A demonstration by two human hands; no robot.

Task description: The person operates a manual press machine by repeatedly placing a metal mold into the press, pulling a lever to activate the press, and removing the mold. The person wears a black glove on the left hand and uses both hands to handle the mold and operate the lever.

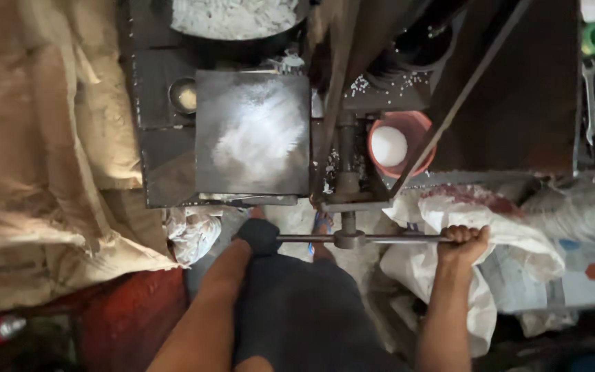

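The long grey metal crossbar handle [363,238] of a dark iron hand press lies level just in front of the person, joined at its hub to a vertical screw shaft [346,155]. The right hand [464,241] is clenched over the bar's right end. The left hand [259,234], wrapped in a dark cloth or glove, is closed on the bar's left end. Judging by this two-handed grip, a turn of the screw is in hand; whether the press is tightening or loosening cannot be told.

The square dark steel plate [253,134] serving as a tabletop is dusted with white powder, bare of any piece. Behind it a dark round pan [235,21] holds white flakes, and an orange plastic bowl [401,145] beside the shaft holds a white lump. White granules are scattered on the machine frame.

The room is dim and crowded: brown paper sacks [49,138] on the left, white woven bags [490,227] under the right hand, a spanner [591,103] at the far right.
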